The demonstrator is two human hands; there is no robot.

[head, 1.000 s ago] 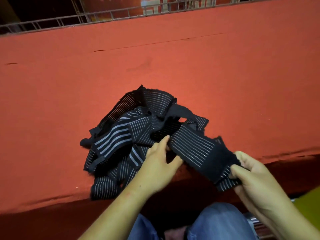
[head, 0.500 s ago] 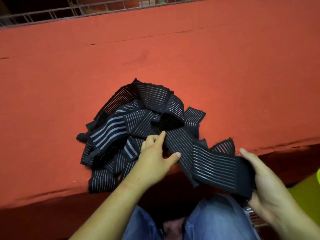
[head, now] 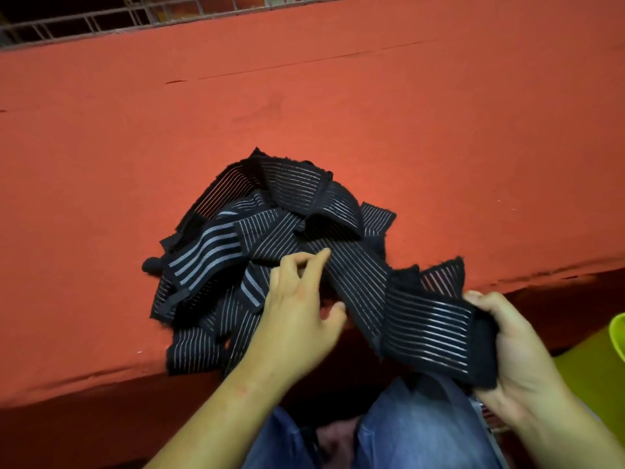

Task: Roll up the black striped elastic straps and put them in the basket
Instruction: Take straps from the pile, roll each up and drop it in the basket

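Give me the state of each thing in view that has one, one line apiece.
Pile of straps, tangled, unrolled, on the red cloth.
Held strap, unrolled, stretched from the pile past the cloth's near edge.
Right hand, grips the held strap's end.
Left hand, fingers loosely bent beside that strap, no plain grip.
Green basket, only a rim in view, contents hidden.

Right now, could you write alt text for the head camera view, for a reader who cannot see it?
A person's right hand grips the end of one black striped strap, which leads back to a tangled pile of straps on a red table. The left hand is beside that strap, fingers loosely curled.
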